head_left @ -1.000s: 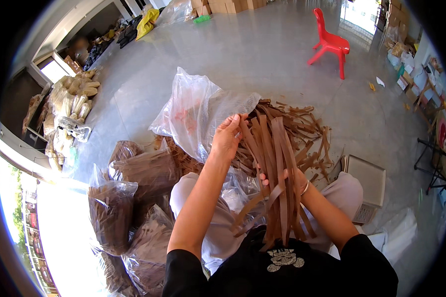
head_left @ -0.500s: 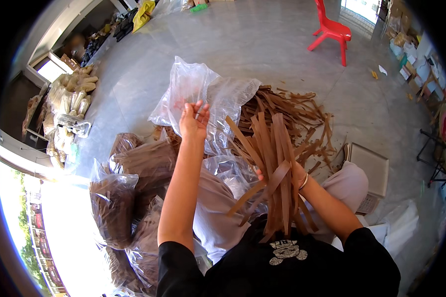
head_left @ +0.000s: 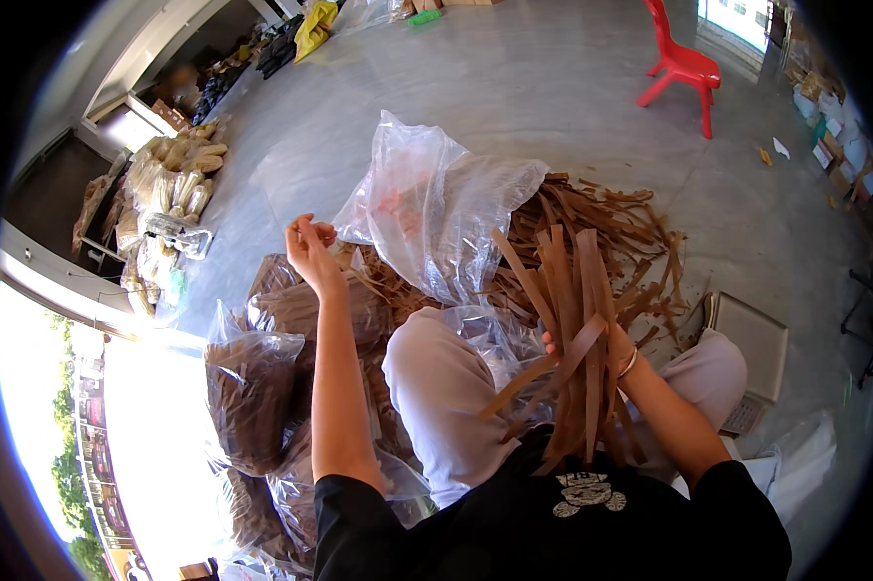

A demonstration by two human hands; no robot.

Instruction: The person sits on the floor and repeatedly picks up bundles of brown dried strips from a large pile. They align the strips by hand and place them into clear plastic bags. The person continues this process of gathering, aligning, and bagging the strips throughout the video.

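Observation:
My right hand is closed around a bundle of long, flat brown strips, held upright over my lap with their ends fanned out. One strip crosses the bundle at a slant. My left hand is raised out to the left, its fingers loosely bent and apart, with nothing visible in them. It hovers beyond the packed bags, to the left of a crumpled clear plastic bag. A loose heap of similar brown strips lies on the floor ahead, partly under that clear bag.
Several clear bags packed with brown strips are piled at my left. To the right of my knee lies a shallow beige tray. A red chair stands far right. Pale wrapped bundles line the left wall.
My left hand has moved left, away from the clear plastic bag. My right hand keeps hold of the strip bundle. The whole view has shifted slightly.

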